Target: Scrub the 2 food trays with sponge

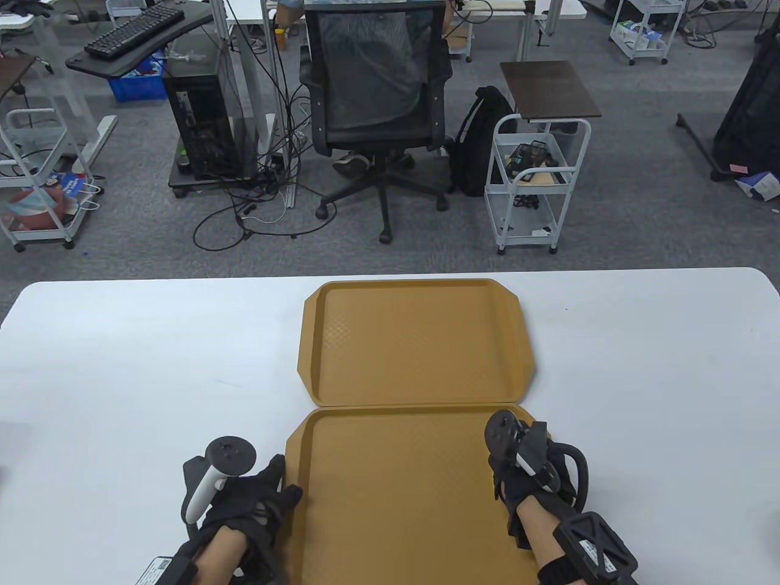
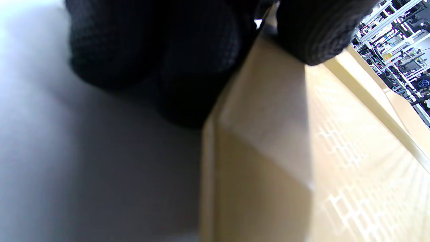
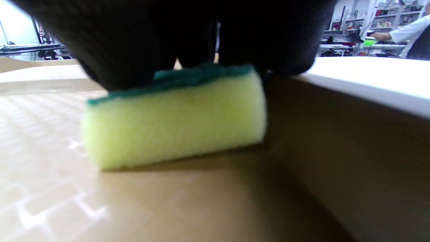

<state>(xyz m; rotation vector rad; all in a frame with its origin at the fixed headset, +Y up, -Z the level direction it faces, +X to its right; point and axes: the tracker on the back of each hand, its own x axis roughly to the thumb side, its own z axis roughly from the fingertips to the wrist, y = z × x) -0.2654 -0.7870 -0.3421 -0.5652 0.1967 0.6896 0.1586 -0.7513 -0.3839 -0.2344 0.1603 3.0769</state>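
Note:
Two tan food trays lie end to end on the white table: the far tray and the near tray. My left hand holds the near tray's left rim; in the left wrist view its fingers lie outside the rim and the thumb hooks over it. My right hand is over the near tray's right side. It grips a yellow sponge with a green scouring top, pressed onto the tray floor beside the right wall. The table view hides the sponge.
Beyond the table's far edge stand a black office chair, a black backpack and a white wire cart. A person in a white sleeve sits far behind in the right wrist view.

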